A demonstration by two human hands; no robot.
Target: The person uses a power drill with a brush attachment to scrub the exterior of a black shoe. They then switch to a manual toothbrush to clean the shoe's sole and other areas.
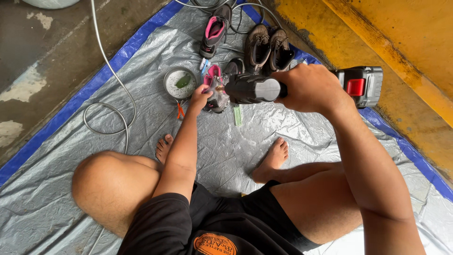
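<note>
My right hand (311, 87) grips a black cordless power tool (252, 88) with a red and grey battery pack (362, 85) behind my wrist. The tool's nose points left at a grey and pink shoe (216, 92). My left hand (199, 98) holds that shoe at its side, just above the tarp. The part of the shoe under the tool's nose is hidden.
I sit on a silver tarp (264, 127) with a blue border. A round metal dish (180, 82), orange pliers (180, 111), a green stick (237, 114), a second pink shoe (214, 30) and a brown pair (269, 47) lie ahead. A grey hose (111, 101) loops left; a yellow wall (406, 52) stands right.
</note>
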